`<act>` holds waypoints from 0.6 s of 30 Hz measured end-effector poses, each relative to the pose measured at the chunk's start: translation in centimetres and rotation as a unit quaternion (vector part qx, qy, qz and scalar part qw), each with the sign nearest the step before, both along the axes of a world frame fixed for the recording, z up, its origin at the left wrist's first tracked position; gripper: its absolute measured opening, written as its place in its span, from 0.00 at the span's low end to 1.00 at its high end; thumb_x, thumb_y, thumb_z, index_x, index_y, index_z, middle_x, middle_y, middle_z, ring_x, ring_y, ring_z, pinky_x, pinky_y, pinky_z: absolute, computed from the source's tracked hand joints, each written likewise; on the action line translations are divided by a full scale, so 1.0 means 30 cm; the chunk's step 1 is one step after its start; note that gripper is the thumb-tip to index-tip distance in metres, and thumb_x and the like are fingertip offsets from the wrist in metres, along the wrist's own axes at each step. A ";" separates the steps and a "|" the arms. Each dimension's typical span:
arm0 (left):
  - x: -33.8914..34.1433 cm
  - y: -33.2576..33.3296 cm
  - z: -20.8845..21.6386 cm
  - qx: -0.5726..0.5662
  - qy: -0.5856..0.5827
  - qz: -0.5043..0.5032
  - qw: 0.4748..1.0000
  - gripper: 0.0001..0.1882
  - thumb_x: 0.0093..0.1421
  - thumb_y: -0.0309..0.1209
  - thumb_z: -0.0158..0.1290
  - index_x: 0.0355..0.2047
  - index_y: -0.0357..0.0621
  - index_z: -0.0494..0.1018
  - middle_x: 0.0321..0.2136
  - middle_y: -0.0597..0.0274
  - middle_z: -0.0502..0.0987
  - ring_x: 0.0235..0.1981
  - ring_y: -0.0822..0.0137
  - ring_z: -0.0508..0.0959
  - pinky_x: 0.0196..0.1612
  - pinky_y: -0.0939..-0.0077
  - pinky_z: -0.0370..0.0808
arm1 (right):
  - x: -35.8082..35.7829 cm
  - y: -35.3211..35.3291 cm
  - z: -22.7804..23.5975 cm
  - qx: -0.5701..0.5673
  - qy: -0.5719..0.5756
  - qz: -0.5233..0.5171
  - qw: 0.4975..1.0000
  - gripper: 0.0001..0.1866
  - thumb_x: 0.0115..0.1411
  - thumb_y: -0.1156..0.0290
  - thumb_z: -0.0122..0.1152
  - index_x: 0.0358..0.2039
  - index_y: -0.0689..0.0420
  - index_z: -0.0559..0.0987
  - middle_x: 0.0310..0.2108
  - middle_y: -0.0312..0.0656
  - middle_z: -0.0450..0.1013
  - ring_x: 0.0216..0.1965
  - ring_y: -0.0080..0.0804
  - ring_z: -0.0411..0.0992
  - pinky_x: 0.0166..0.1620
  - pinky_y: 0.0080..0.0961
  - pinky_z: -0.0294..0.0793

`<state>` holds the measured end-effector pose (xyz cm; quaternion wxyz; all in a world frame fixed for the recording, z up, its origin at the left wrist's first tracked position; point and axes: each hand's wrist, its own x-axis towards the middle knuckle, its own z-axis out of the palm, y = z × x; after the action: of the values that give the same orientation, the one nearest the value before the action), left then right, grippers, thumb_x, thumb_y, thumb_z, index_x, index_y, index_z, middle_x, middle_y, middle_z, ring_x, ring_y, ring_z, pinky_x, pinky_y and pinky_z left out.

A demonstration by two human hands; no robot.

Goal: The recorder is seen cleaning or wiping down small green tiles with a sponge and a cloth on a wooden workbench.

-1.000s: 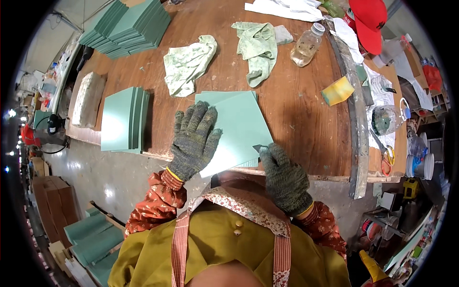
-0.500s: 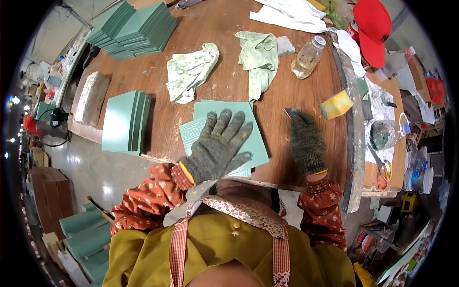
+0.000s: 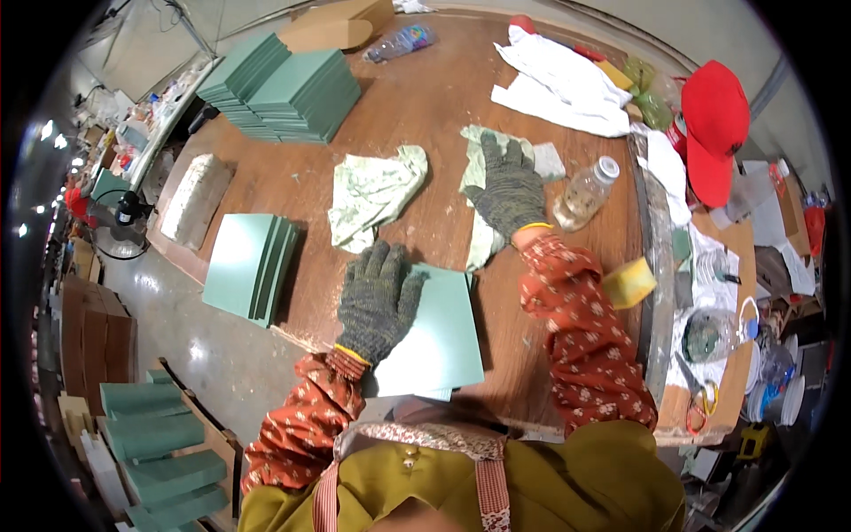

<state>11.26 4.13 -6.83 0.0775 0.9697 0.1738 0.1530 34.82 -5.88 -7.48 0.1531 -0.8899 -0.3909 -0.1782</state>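
A broad brown wooden table (image 3: 425, 106) with worn, chipped edges carried everything. Toward its far left were tall stacks of flat, rectangular green boards (image 3: 306, 93), with a flat tan cardboard piece (image 3: 328, 25) behind them and a clear plastic bottle (image 3: 401, 43) lying nearby. A crumpled white cloth (image 3: 563, 84) spread across the far right. Mid-table lay two rumpled pale-green patterned cloths (image 3: 377, 195), and right of them a clear, white-capped jar (image 3: 587, 193) and a yellow, block-shaped sponge (image 3: 629, 284). A whitish oblong block (image 3: 195, 202) sat at left, and two low piles of smooth green panels (image 3: 439, 332) lay near the front edge.
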 end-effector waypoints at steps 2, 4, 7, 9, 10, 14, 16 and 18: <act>0.001 -0.003 0.008 -0.007 -0.023 -0.003 1.000 0.27 0.61 0.43 0.49 0.54 0.35 0.66 0.52 0.37 0.68 0.54 0.40 0.67 0.58 0.51 0.61 | 0.073 0.037 -0.052 -0.023 0.076 -0.009 0.997 0.29 0.56 0.60 0.56 0.58 0.55 0.67 0.56 0.51 0.66 0.57 0.49 0.64 0.61 0.40 0.58; -0.001 -0.004 0.011 -0.034 -0.031 0.008 0.999 0.27 0.61 0.42 0.49 0.54 0.34 0.67 0.53 0.38 0.68 0.54 0.40 0.67 0.58 0.51 0.62 | 0.127 0.046 -0.134 -0.049 0.153 -0.019 0.987 0.28 0.56 0.62 0.56 0.57 0.55 0.68 0.54 0.50 0.68 0.56 0.48 0.65 0.61 0.40 0.58; 0.002 -0.003 0.004 -0.057 -0.094 -0.013 0.994 0.31 0.59 0.41 0.54 0.56 0.32 0.63 0.54 0.35 0.66 0.56 0.40 0.66 0.59 0.52 0.62 | 0.091 -0.020 -0.083 0.144 0.150 0.099 0.973 0.19 0.59 0.64 0.53 0.51 0.51 0.75 0.49 0.42 0.71 0.49 0.39 0.70 0.54 0.36 0.67; -0.009 0.004 0.007 -0.045 -0.172 -0.066 0.982 0.37 0.56 0.40 0.58 0.59 0.29 0.58 0.55 0.33 0.64 0.57 0.38 0.65 0.60 0.52 0.61 | -0.003 -0.069 0.018 0.145 0.137 0.139 0.970 0.20 0.58 0.64 0.54 0.51 0.53 0.74 0.49 0.43 0.72 0.49 0.39 0.70 0.56 0.35 0.66; -0.007 0.009 0.019 -0.071 -0.203 -0.101 0.971 0.40 0.54 0.40 0.61 0.60 0.30 0.57 0.56 0.34 0.62 0.59 0.39 0.63 0.61 0.52 0.60 | -0.040 -0.106 0.043 0.146 0.121 0.169 0.967 0.20 0.58 0.65 0.55 0.52 0.54 0.74 0.49 0.43 0.72 0.50 0.39 0.70 0.58 0.35 0.65; 0.076 0.035 0.104 -0.035 -0.230 -0.227 0.946 0.47 0.51 0.43 0.64 0.63 0.33 0.53 0.58 0.35 0.59 0.61 0.44 0.60 0.62 0.52 0.58 | -0.185 -0.246 0.089 0.253 0.261 0.261 0.894 0.22 0.56 0.75 0.55 0.54 0.59 0.72 0.52 0.46 0.71 0.51 0.38 0.71 0.55 0.31 0.70; 0.131 -0.015 0.173 -0.400 -0.161 -0.195 0.881 0.50 0.50 0.44 0.65 0.64 0.34 0.50 0.58 0.41 0.61 0.60 0.54 0.63 0.61 0.57 0.61 | -0.279 -0.290 0.177 0.271 0.291 0.255 0.881 0.25 0.56 0.76 0.56 0.57 0.60 0.69 0.52 0.47 0.71 0.51 0.36 0.72 0.53 0.28 0.72; 0.182 -0.052 0.210 -0.496 -0.074 -0.224 0.836 0.47 0.52 0.39 0.64 0.64 0.36 0.50 0.55 0.47 0.66 0.56 0.60 0.68 0.56 0.66 0.68 | -0.337 -0.340 0.248 0.276 0.292 0.232 0.886 0.27 0.55 0.76 0.58 0.57 0.60 0.68 0.54 0.46 0.69 0.54 0.39 0.69 0.56 0.30 0.69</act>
<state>16.72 2.57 -0.53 0.5930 0.7995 -0.0018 0.0957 24.70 -16.06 -0.04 0.5366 -0.7077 -0.4587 0.0297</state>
